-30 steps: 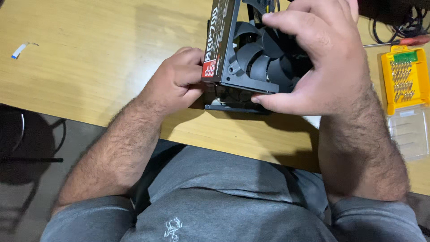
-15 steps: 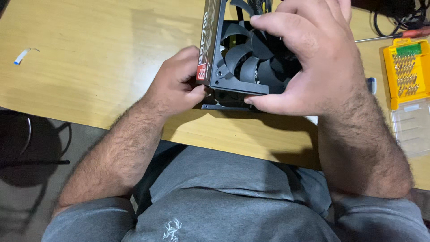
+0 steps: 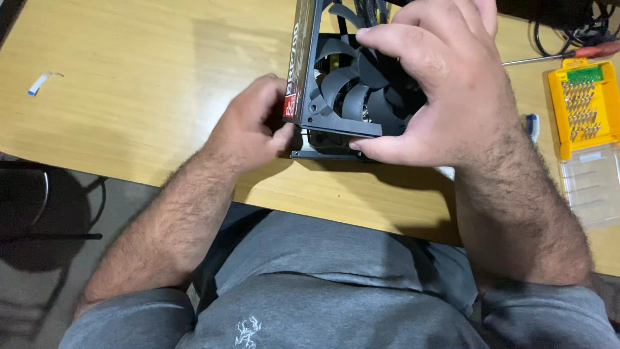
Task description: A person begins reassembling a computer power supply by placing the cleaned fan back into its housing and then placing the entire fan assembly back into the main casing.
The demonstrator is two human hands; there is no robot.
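Holding the graphics card (image 3: 336, 97) on edge over the desk (image 3: 148, 84), I have my right hand (image 3: 445, 84) wrapped over the fan shroud, fingers spread across the blades and thumb hooked under the lower rim. My left hand (image 3: 248, 129) is curled against the card's near end, fingertips pinching the edge by the red label and the metal bracket below it. The card stands tilted, its bottom edge just above or touching the desk near the front edge; I cannot tell which.

To do this well, I judge I should keep my right fingers on the shroud frame rather than pressing on the blades, which look thin and could bend, and steady the board with the left so nothing twists. Any pull should be even and gentle, since cables may join shroud and board.

Counting what I see: one card, with two fans partly in view; one yellow bit case (image 3: 581, 103) at the right, its clear lid (image 3: 591, 187) open beside it; one screwdriver (image 3: 568, 55) with a red handle behind it; one small ribbon strip (image 3: 40, 83) far left; some black cables (image 3: 568, 29) at the top right
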